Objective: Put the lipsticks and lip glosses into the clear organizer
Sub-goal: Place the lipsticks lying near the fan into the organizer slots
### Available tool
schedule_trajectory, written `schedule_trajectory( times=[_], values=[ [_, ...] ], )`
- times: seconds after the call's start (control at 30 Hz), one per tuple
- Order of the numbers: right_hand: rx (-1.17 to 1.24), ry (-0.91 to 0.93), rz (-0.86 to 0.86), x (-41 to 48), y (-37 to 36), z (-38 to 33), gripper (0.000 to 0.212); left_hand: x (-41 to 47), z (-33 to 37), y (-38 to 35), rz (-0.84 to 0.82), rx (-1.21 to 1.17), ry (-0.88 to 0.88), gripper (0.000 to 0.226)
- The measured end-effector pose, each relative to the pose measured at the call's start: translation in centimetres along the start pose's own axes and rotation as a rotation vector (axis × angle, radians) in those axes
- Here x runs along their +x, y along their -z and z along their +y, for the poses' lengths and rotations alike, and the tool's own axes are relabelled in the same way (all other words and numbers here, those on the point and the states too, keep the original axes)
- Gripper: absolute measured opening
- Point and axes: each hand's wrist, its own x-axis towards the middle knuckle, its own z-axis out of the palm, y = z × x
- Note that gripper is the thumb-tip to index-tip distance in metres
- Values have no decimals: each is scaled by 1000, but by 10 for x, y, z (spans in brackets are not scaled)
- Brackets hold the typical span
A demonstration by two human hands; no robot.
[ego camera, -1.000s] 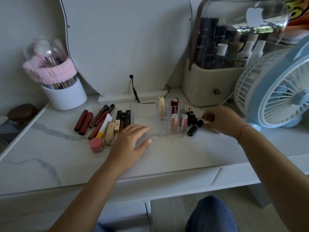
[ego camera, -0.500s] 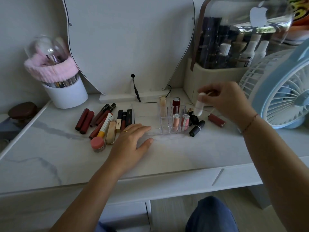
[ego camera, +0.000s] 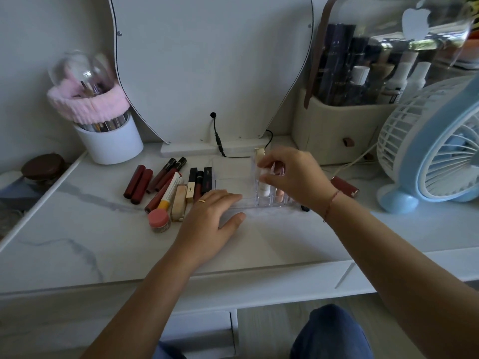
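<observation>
The clear organizer [ego camera: 233, 186] stands on the white vanity top in front of the mirror. My right hand [ego camera: 295, 177] hovers over its slots and pinches the top of a white lip tube [ego camera: 264, 186] that stands in a front slot. A beige lipstick [ego camera: 259, 154] stands in a back slot and a pink one [ego camera: 279, 195] in a front slot. My left hand [ego camera: 210, 218] rests flat against the organizer's front left corner. Several lipsticks and glosses [ego camera: 166, 185] lie to the left. A dark red lipstick [ego camera: 344, 186] lies to the right.
A small pink-lidded jar [ego camera: 158, 220] sits near the loose lipsticks. A white brush cup [ego camera: 110, 143] stands back left, a mirror [ego camera: 212, 68] with its cable behind, a cosmetics case [ego camera: 363, 99] back right, and a blue fan [ego camera: 435, 151] at the right.
My right hand picked up the white tube from the right of the organizer, carried it left and lowered it into a front slot. My left hand stayed put.
</observation>
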Motion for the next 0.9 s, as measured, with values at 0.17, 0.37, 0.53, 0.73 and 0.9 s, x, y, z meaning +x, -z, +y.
schedule_trajectory(
  times=[0.17, 0.37, 0.53, 0.73, 0.9],
  values=[
    [-63, 10, -51, -1, -6, 6, 22, 0, 0, 0, -2, 8, -19, 39],
    [-29, -34, 48, -6, 10, 12, 26, 0, -1, 1, -14, 5, -13, 40],
    [-6, -387, 272, -23, 40, 65, 19, 0, -3, 0, -30, 23, -8, 43],
    [-196, -624, 62, -37, 29, 108, 32, 1, -3, 0, -25, 20, -16, 44],
    [-263, -653, 49, -37, 25, 110, 22, 0, -1, 1, -30, 16, -7, 43]
  ],
)
